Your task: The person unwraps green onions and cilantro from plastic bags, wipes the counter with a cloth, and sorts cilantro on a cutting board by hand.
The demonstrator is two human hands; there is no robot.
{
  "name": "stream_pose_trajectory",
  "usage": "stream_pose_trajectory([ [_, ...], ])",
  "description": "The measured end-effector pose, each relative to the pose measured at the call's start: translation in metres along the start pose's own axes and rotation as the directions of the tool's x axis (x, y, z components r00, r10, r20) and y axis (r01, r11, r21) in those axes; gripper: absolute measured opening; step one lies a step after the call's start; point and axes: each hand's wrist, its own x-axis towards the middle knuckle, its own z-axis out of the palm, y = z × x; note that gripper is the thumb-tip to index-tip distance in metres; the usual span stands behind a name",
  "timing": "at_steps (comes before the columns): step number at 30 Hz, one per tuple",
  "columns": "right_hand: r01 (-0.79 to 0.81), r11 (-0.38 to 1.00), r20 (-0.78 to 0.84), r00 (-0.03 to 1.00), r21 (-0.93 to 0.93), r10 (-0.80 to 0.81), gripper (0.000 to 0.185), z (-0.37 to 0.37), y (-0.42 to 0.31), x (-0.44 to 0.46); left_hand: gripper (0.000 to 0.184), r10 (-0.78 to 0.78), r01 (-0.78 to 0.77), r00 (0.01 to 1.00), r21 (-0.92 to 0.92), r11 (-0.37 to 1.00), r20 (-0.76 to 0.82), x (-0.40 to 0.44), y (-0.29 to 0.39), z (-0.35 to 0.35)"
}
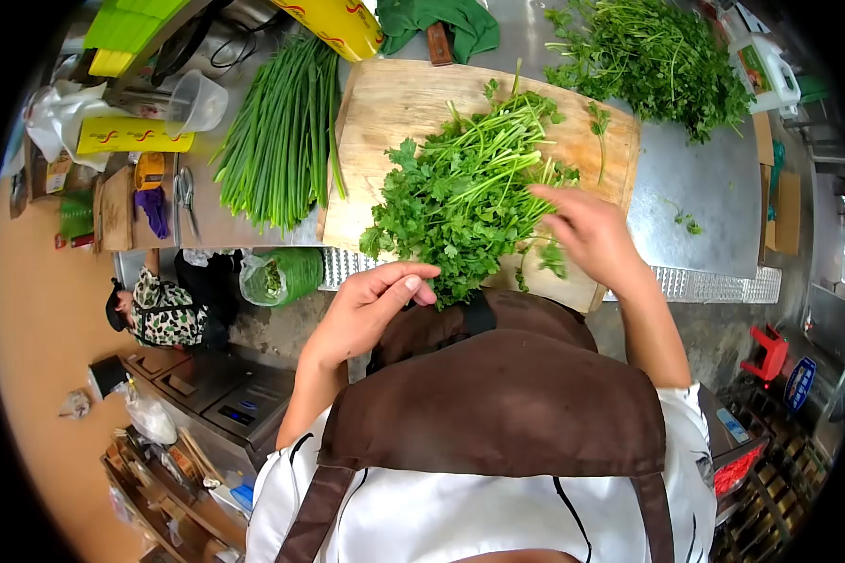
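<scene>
A loose heap of leafy cilantro (474, 202) lies on the wooden cutting board (376, 122), its pale stems toward the upper right. My left hand (371, 305) is at the heap's near left edge, thumb pressed against the fingers. Whether a leaf is pinched there cannot be made out. Over the stems on the right side hovers my right hand (590, 233), fingers pointing left and slightly apart, with nothing visible between them. A single cilantro sprig (600, 136) rests on the board's right part, and loose leaves (551, 258) lie below my right hand.
Green chives (286, 136) lie left of the board; more cilantro (652, 66) is piled at the back right. Scissors (187, 199) and a clear plastic tub (198, 101) are at the left. A green-lined bin (296, 277) stands below the table edge, near a person in camouflage (167, 310).
</scene>
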Motion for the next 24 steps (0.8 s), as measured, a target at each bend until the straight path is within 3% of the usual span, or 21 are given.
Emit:
stream_pose_trajectory([
  [1, 0.008, 1.000, 0.000, 1.000, 0.004, -0.008, 0.029, 0.009, 0.002, 0.011, 0.025, 0.002, -0.002, 1.000, 0.001, 1.000, -0.008, 0.000, -0.001, 0.004],
  [3, 0.078, 0.961, 0.323, 0.946, -0.267, 0.013, 0.022, 0.022, 0.004, 0.026, 0.024, -0.037, 0.031, 0.999, 0.152, 0.988, 0.038, -0.003, -0.003, 0.009],
  [4, 0.089, 0.962, 0.325, 0.946, -0.259, 0.000, 0.022, 0.025, 0.010, 0.030, 0.024, -0.067, 0.059, 0.995, 0.108, 0.992, 0.075, -0.007, -0.008, 0.009],
  [7, 0.215, 0.951, 0.318, 0.938, -0.220, -0.139, 0.018, 0.021, 0.024, 0.036, 0.021, -0.175, 0.162, 0.981, 0.153, 0.975, 0.079, -0.019, -0.024, 0.007],
  [9, -0.008, 1.000, 0.097, 0.995, 0.024, 0.005, 0.010, -0.001, 0.021, 0.035, 0.021, -0.187, 0.182, 0.982, 0.140, 0.973, 0.022, -0.028, -0.037, 0.005],
  [10, 0.004, 1.000, 0.111, 0.994, 0.026, -0.007, 0.010, -0.012, 0.022, 0.033, 0.021, -0.156, 0.161, 0.986, 0.096, 0.982, -0.062, -0.031, -0.044, 0.005],
  [11, -0.082, 0.997, 0.050, 0.995, 0.003, 0.081, 0.008, -0.024, 0.024, 0.032, 0.021, -0.127, 0.137, 0.981, 0.055, 0.989, -0.146, -0.035, -0.048, 0.004],
  [12, -0.165, 0.986, -0.015, 0.986, -0.016, 0.165, 0.010, -0.029, 0.023, 0.032, 0.024, -0.095, 0.100, 0.983, 0.023, 0.995, -0.159, -0.038, -0.050, 0.000],
  [13, -0.148, 0.989, -0.003, 0.989, -0.020, 0.148, 0.010, -0.029, 0.019, 0.030, 0.024, -0.089, 0.092, 0.981, 0.009, 0.996, -0.172, -0.040, -0.051, 0.003],
  [15, -0.259, 0.956, -0.072, 0.960, 0.134, 0.270, 0.013, -0.030, 0.012, 0.023, 0.035, 0.053, -0.091, 0.957, -0.120, 0.989, -0.284, -0.042, -0.049, 0.010],
  [16, -0.353, 0.821, 0.057, 0.928, 0.448, 0.368, 0.015, -0.022, -0.008, 0.022, 0.051, 0.134, -0.160, 0.957, -0.082, 0.984, -0.256, -0.042, -0.036, 0.015],
  [18, -0.397, 0.629, 0.304, 0.918, 0.668, 0.255, 0.014, 0.001, -0.039, 0.017, 0.086, 0.326, -0.344, 0.929, -0.082, 0.935, -0.177, -0.030, -0.025, 0.029],
  [19, -0.272, 0.551, 0.264, 0.960, 0.789, 0.096, 0.015, 0.022, -0.052, 0.014, 0.099, 0.419, -0.431, 0.895, -0.049, 0.901, -0.155, -0.024, -0.018, 0.040],
  [20, -0.556, 0.405, 0.501, 0.831, 0.726, 0.242, 0.013, 0.024, -0.085, 0.020, 0.106, 0.414, -0.427, 0.897, -0.057, 0.903, -0.156, -0.020, -0.009, 0.053],
  [21, -0.498, 0.448, 0.487, 0.861, 0.743, 0.149, 0.013, 0.041, -0.095, 0.020, 0.113, 0.408, -0.422, 0.899, -0.064, 0.904, -0.161, -0.019, -0.003, 0.062],
  [22, -0.489, 0.436, 0.468, 0.869, 0.756, 0.163, 0.013, 0.059, -0.100, 0.016, 0.117, 0.434, -0.430, 0.886, 0.059, 0.901, -0.165, -0.015, -0.015, 0.063],
  [23, -0.478, 0.422, 0.448, 0.877, 0.771, 0.175, 0.013, 0.071, -0.103, 0.013, 0.117, 0.441, -0.437, 0.881, 0.063, 0.897, -0.172, -0.016, -0.015, 0.066],
  [24, -0.563, 0.344, 0.537, 0.825, 0.751, 0.177, 0.013, 0.073, -0.108, 0.015, 0.117, 0.360, -0.392, 0.895, -0.075, 0.917, -0.264, -0.020, -0.015, 0.069],
])
